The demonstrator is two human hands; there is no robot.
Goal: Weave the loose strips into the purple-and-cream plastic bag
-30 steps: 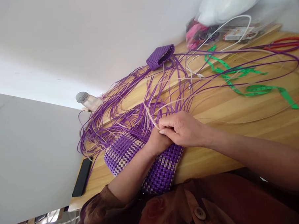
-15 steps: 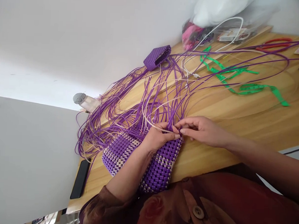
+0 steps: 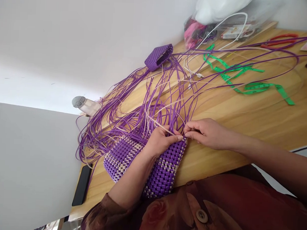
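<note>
A purple and cream woven basket (image 3: 163,174) lies at the table's near edge, against my body. Long loose purple and cream cords (image 3: 117,120) run out from its upper edge. My left hand (image 3: 162,139) pinches that edge and the cords at its right corner, thumb on top of the weave. Just right of it, my right hand (image 3: 201,132) has thumb and forefinger pressed together on a purple cord at the corner. The cord's end between those fingertips is hidden.
Farther back sits a smaller purple woven piece (image 3: 158,57). A green tape measure (image 3: 256,87), white cable (image 3: 199,75) and red-handled scissors (image 3: 281,41) lie to the right. A bottle (image 3: 86,105) and black phone-like object (image 3: 81,184) are on the left. Plastic bags (image 3: 219,9) stand behind.
My right fingers have closed from a looser, spread pose into a pinch at the basket's corner. My left hand keeps its hold. The view has shifted slightly.
</note>
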